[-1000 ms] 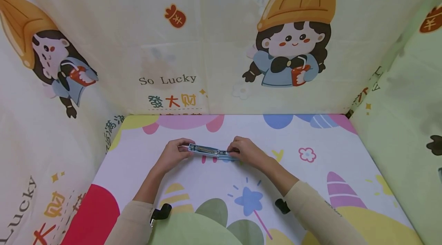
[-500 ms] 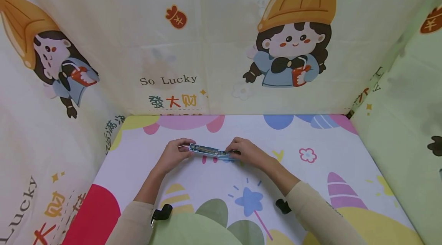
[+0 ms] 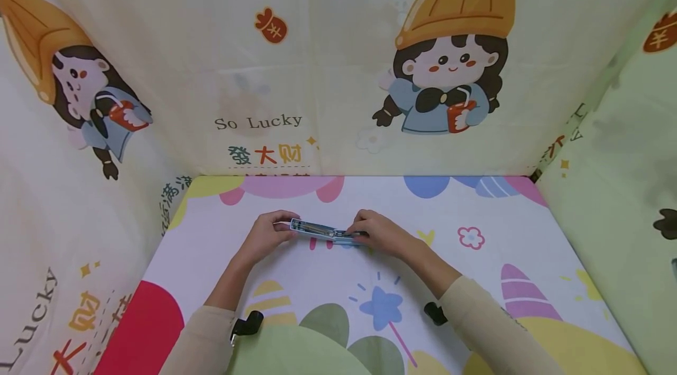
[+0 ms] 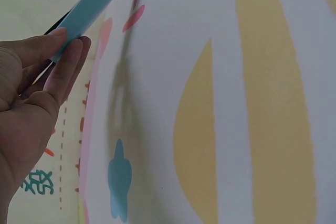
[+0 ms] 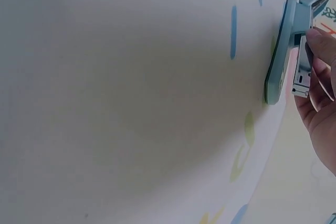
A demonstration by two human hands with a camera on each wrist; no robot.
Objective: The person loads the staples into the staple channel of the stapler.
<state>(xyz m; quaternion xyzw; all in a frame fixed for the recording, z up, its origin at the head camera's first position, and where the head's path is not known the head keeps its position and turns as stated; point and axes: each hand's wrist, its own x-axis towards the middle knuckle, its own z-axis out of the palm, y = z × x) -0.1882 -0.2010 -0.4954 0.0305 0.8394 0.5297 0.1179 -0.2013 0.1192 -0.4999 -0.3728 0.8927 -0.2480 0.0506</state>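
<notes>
Handling the stapler [image 3: 312,228]: it is spread wide between the two hands, over the far half of the desk [image 3: 211,257]; whether its base touches the desk I cannot tell.
Left hand [image 3: 267,238]: thumb and fingers pinch the end of the upper arm [image 4: 89,11], which hangs above the desk.
Right hand [image 3: 378,232]: thumb and fingers are closed on the metal channel [image 5: 302,80], just beside the base [image 5: 276,77].
Unfolding: looks done; upper arm and base stretch out nearly in line.
Metal channel: seems midway through being handled; whether staples sit in it is not visible.
Closing up: left undone, judging by the spread halves.
Count: one stapler, with one upper arm, one base and one metal channel; two hands; two black wrist devices [image 3: 247,324]; one desk.
</notes>
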